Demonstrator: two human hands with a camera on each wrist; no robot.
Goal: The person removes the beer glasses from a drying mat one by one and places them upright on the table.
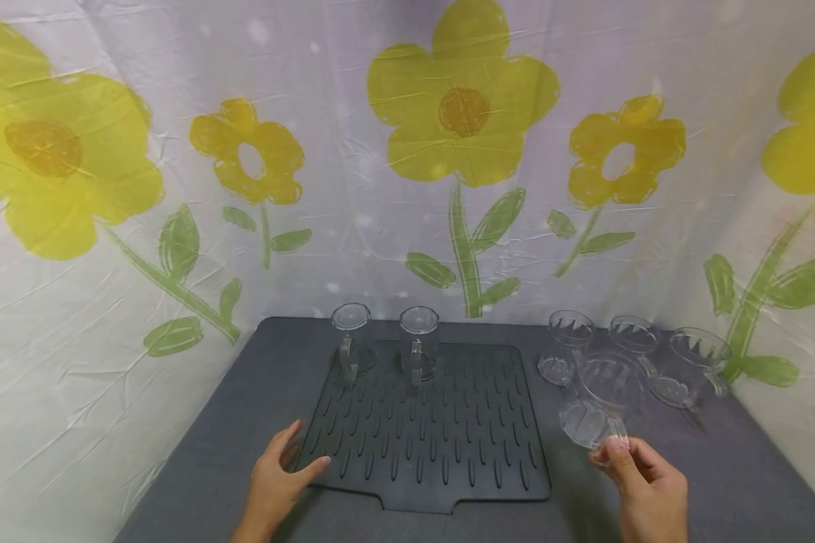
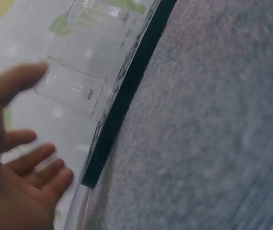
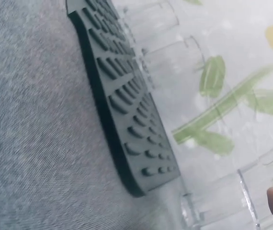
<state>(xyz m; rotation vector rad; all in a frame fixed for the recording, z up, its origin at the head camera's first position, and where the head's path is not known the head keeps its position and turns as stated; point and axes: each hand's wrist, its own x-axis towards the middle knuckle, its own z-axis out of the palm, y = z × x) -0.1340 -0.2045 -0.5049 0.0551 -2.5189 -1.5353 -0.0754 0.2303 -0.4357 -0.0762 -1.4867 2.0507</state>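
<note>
My right hand [image 1: 645,479] pinches the handle of a clear glass mug [image 1: 611,381] between thumb and fingers, right of the black ridged drying mat [image 1: 441,445]. Only a fingertip of that hand shows in the right wrist view, beside a clear mug wall. My left hand [image 1: 278,475] holds nothing, its thumb and fingers spread at the mat's front left edge. On the back of the mat, two clear mugs stand side by side, a left mug [image 1: 353,339] and a right mug [image 1: 419,343], handles toward me.
Three more clear mugs stand at the right on the grey table [image 1: 224,430]: a left one [image 1: 570,328], a middle one [image 1: 634,334] and a right one [image 1: 699,348]. A flower-printed curtain [image 1: 353,226] hangs behind the table and along both sides.
</note>
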